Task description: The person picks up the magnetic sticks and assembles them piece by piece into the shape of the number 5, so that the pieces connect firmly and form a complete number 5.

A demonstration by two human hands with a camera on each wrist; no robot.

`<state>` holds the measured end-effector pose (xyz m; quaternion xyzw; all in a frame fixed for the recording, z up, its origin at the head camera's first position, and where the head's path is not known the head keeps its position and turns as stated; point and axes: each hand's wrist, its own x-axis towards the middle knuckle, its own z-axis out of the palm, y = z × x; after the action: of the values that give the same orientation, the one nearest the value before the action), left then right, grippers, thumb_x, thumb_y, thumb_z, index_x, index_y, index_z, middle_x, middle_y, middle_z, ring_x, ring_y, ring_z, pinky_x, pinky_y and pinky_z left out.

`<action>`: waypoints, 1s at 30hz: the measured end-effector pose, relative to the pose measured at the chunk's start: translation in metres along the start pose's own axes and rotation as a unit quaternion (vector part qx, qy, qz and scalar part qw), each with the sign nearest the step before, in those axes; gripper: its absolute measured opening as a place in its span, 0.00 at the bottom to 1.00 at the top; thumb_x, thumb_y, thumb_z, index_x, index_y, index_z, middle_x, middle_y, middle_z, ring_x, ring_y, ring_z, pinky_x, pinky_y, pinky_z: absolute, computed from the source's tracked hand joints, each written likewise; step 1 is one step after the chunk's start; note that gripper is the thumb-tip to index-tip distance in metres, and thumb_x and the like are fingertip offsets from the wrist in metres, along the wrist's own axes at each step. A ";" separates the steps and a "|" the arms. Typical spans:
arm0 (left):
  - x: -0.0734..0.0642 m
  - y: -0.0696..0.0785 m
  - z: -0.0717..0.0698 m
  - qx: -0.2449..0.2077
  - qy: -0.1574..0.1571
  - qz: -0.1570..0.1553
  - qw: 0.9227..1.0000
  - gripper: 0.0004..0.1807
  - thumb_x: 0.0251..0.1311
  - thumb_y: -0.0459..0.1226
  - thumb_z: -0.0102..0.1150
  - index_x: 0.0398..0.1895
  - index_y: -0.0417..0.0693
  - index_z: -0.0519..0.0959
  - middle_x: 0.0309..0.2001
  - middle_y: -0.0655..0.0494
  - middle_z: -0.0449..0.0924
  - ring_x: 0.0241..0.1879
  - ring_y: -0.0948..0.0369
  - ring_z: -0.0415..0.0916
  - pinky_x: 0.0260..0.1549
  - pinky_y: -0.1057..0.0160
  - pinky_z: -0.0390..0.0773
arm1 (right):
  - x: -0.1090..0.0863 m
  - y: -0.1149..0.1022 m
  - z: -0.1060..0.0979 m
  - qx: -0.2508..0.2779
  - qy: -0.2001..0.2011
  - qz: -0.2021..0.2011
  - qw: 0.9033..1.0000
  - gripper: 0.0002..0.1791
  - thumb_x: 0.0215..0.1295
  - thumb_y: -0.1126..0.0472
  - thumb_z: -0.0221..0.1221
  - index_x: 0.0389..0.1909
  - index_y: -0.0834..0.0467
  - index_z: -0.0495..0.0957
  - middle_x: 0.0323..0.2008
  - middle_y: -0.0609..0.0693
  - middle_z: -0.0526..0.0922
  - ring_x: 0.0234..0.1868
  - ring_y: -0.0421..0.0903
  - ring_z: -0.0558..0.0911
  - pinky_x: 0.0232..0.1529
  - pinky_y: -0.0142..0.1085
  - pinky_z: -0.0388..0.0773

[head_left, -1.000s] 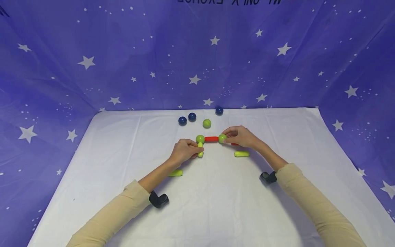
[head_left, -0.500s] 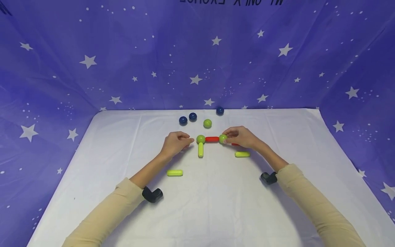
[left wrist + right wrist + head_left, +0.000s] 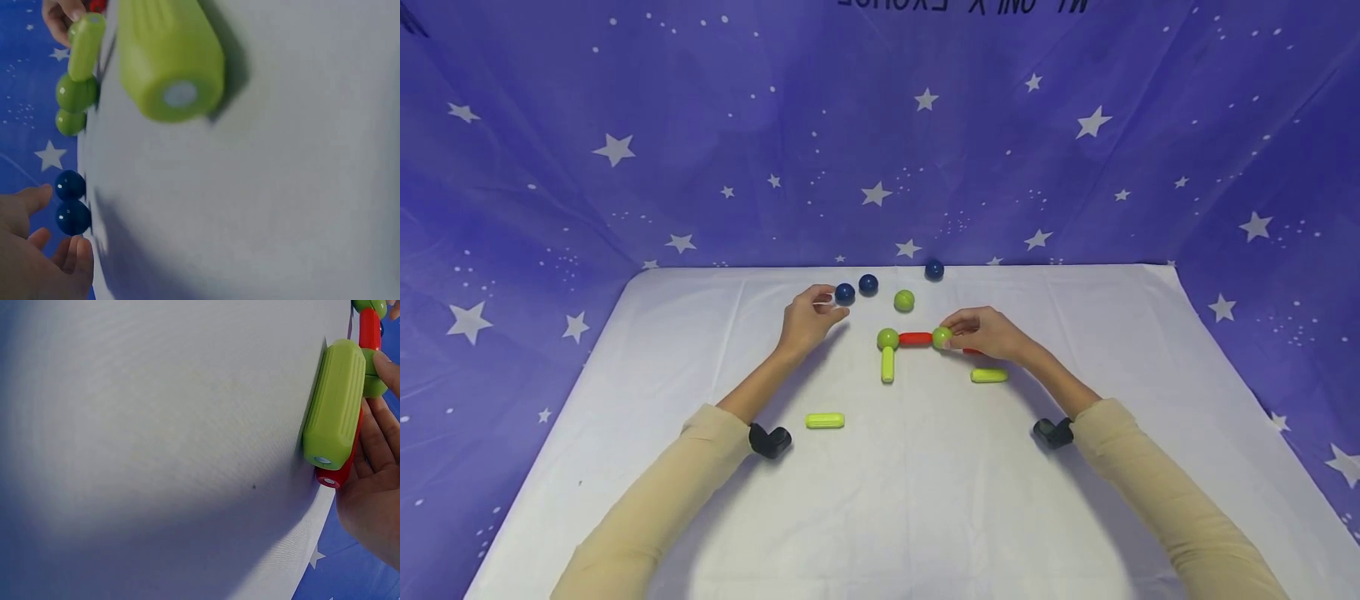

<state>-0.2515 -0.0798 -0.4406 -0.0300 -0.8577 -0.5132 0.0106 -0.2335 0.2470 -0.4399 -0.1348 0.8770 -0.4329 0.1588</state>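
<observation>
My left hand (image 3: 807, 321) is at the left blue ball (image 3: 845, 293), thumb and fingers spread either side of it. In the left wrist view the fingertips come close to that ball; I cannot tell whether they touch. My right hand (image 3: 988, 332) pinches a green ball (image 3: 942, 337). A red rod (image 3: 915, 338) joins that ball to another green ball (image 3: 888, 338), from which a yellow-green rod (image 3: 888, 365) points toward me. A second red rod (image 3: 329, 477) lies partly hidden by my right hand and a loose yellow-green rod (image 3: 336, 403).
Another blue ball (image 3: 868, 284) sits just right of the first, and a third blue ball (image 3: 934, 269) is by the back edge. A loose green ball (image 3: 904, 300) lies between them. One more yellow-green rod (image 3: 825, 421) rests at left on the white cloth (image 3: 925, 492).
My left hand has let go of the yellow-green rod by the left green ball and moved back and left to the blue ball. My right hand keeps its hold on the green ball.
</observation>
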 end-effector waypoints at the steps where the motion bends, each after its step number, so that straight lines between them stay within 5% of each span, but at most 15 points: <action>1: 0.002 -0.002 0.001 0.003 -0.001 -0.001 1.000 0.27 0.59 0.36 0.71 0.61 0.39 0.76 0.56 0.40 0.79 0.52 0.49 0.79 0.50 0.55 0.79 | 0.000 0.000 0.000 0.000 0.000 0.002 1.000 0.19 0.63 0.59 0.69 0.53 0.61 0.82 0.46 0.56 0.85 0.54 0.55 0.80 0.56 0.48 0.75; 10: 0.016 -0.008 0.008 0.021 -0.003 -0.003 1.000 0.32 0.60 0.38 0.70 0.67 0.42 0.71 0.59 0.38 0.76 0.57 0.47 0.76 0.56 0.54 0.75 | -0.001 -0.002 0.001 0.004 -0.004 0.009 1.000 0.18 0.62 0.58 0.69 0.52 0.60 0.83 0.44 0.54 0.85 0.54 0.56 0.80 0.58 0.50 0.73; 24: 0.030 -0.008 0.015 0.044 0.007 -0.016 0.999 0.29 0.61 0.38 0.69 0.63 0.37 0.74 0.50 0.41 0.82 0.42 0.52 0.74 0.44 0.57 0.72 | 0.001 -0.003 0.001 -0.003 0.001 0.013 1.000 0.19 0.61 0.60 0.70 0.52 0.60 0.83 0.45 0.53 0.85 0.53 0.54 0.81 0.58 0.48 0.74; 30: 0.031 -0.007 0.016 0.044 0.009 -0.018 0.999 0.25 0.62 0.36 0.68 0.60 0.37 0.76 0.50 0.40 0.82 0.45 0.51 0.76 0.47 0.55 0.74 | 0.000 -0.002 0.000 -0.007 0.002 0.014 1.000 0.18 0.61 0.60 0.70 0.52 0.60 0.83 0.44 0.53 0.85 0.53 0.54 0.81 0.59 0.48 0.74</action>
<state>-0.2829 -0.0672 -0.4526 -0.0092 -0.8798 -0.4751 0.0099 -0.2335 0.2460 -0.4380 -0.1231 0.8822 -0.4246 0.1621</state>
